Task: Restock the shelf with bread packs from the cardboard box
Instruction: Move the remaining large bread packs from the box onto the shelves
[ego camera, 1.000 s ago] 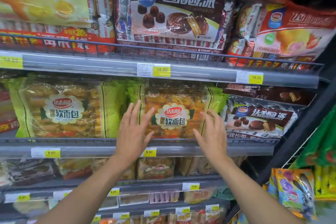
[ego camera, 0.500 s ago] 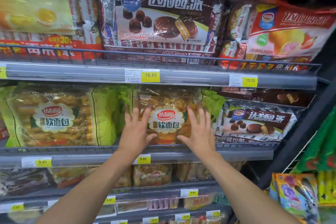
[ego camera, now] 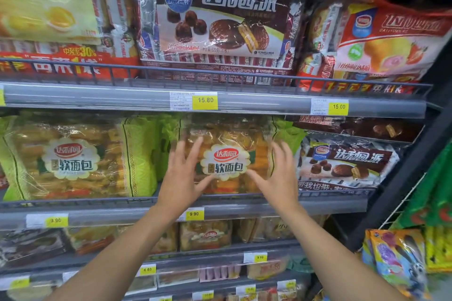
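Observation:
A clear bread pack [ego camera: 226, 154] with green ends and a white flower-shaped label stands upright on the middle shelf [ego camera: 97, 212]. My left hand [ego camera: 182, 176] presses flat on its left front with fingers spread. On the right front of the same pack rests my right hand [ego camera: 278, 176], fingers also straight. A second, identical bread pack [ego camera: 73, 159] stands to the left on the same shelf. The cardboard box is out of view.
Dark chocolate-pie bags [ego camera: 342, 161] sit right of the bread. The shelf above holds a big chocolate-pie bag [ego camera: 220, 22], a yellow pack [ego camera: 44, 0] and a red cake bag [ego camera: 381, 39]. Lower shelves carry smaller bread packs [ego camera: 205, 234]. Snack bags [ego camera: 396, 259] hang at the right.
Both hands have moved inward onto the pack's front and pushed it deeper into the shelf. The view has drifted slightly right and closer.

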